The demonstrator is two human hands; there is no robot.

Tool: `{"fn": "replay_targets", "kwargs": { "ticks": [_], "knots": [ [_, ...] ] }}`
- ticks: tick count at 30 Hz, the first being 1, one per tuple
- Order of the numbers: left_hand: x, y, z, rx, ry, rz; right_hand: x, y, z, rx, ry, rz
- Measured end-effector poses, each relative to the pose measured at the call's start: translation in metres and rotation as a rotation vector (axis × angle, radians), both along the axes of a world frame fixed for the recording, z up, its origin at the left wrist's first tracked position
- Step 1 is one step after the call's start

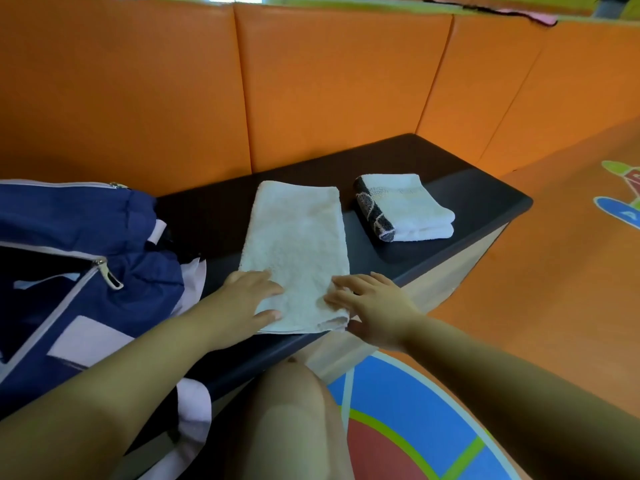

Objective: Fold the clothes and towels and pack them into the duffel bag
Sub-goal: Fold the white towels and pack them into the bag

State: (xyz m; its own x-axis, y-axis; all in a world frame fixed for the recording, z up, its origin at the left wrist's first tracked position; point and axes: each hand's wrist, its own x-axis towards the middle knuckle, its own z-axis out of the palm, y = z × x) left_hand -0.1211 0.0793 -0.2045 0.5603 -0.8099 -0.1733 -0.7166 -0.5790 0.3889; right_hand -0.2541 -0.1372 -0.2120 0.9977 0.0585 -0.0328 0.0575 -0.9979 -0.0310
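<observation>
Fingers (268, 284) flat, left hand (246, 301) and right hand (377, 310) rest on the apparently doubled white towel (298, 237).

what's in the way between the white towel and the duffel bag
Nothing visible. Only bare dark bench separates the white towel from the navy duffel bag on its left. The folded black-banded towel lies on the other side.
</observation>
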Motion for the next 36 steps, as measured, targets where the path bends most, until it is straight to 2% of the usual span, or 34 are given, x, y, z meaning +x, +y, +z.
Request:
{"fn": "replay_targets", "kwargs": {
  "ticks": [2, 5, 10, 13, 18, 21, 24, 28, 31, 36],
  "knots": [
    [-0.002, 0.004, -0.001, -0.046, 0.012, -0.002, 0.001, -0.001, 0.005, 0.088, -0.027, 0.003],
    [-0.005, 0.012, 0.002, -0.055, 0.085, -0.002, 0.003, -0.007, 0.015, 0.254, 0.065, -0.077],
    [-0.009, 0.020, 0.007, -0.060, -0.026, -0.064, 0.004, -0.008, 0.038, 0.676, 0.166, -0.314],
    [-0.006, 0.023, 0.010, -0.297, 0.044, 0.063, 0.002, -0.009, 0.046, 0.793, 0.123, -0.345],
    [0.003, 0.022, 0.032, -0.646, 0.330, 0.276, -0.004, -0.009, 0.057, 1.032, -0.009, -0.293],
    [0.007, 0.009, 0.041, -0.766, 0.373, 0.386, 0.003, -0.006, 0.065, 1.123, -0.046, -0.316],
    [0.014, -0.007, 0.040, -0.782, 0.399, 0.515, 0.019, -0.006, 0.064, 1.082, -0.082, -0.442],
    [0.028, -0.023, 0.029, -0.644, 0.444, 0.585, 0.045, -0.016, 0.054, 0.894, -0.126, -0.592],
    [0.037, -0.030, 0.022, -0.474, 0.317, 0.537, 0.062, -0.028, 0.045, 0.773, -0.107, -0.687],
    [0.044, -0.038, 0.006, -0.349, 0.189, 0.515, 0.076, -0.036, 0.023, 0.594, -0.043, -0.717]
  ]
}}
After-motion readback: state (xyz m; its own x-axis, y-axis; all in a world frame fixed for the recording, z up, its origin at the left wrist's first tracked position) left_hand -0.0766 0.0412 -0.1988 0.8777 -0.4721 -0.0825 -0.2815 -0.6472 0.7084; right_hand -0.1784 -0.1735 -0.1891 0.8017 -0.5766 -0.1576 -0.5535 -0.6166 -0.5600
